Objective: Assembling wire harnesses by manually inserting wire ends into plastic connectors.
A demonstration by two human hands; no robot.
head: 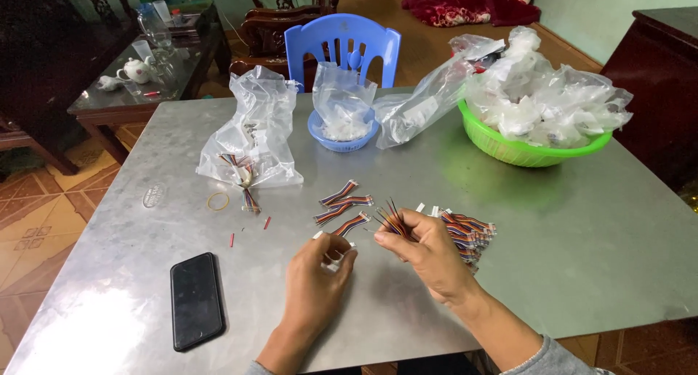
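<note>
Ribbon-cable pieces, short and rainbow-striped, are what both hands work on over a grey metal table (552, 222). On the table's far right stands one green basin (509, 148), heaped with clear plastic packets (542, 98), too many and too crumpled to count. One long clear bag (425, 102) leans against the basin's left rim. Left of it sits one small blue bowl (342, 141) with a clear bag stuffed into it, and farther left lies one crumpled bag (254, 128) with a few striped cables showing at its mouth. One black phone (195, 300) lies face up near the front left edge.

A pile of finished cables (469, 233) with white connectors lies just beside the right hand; their number cannot be told. Four loose cable pieces (345, 204) lie fanned on the table just beyond the hands.

The right hand (429, 255) is pinched closed on one cable piece (392, 221), whose separated wire ends stick up and away. The left hand (316, 273) is curled with fingers together around a small white connector (336, 262), only partly visible, with another striped piece touching its fingertips.

One yellow rubber band (217, 200) lies left of the loose pieces, and two tiny red bits (267, 223) lie between it and the hands.
</note>
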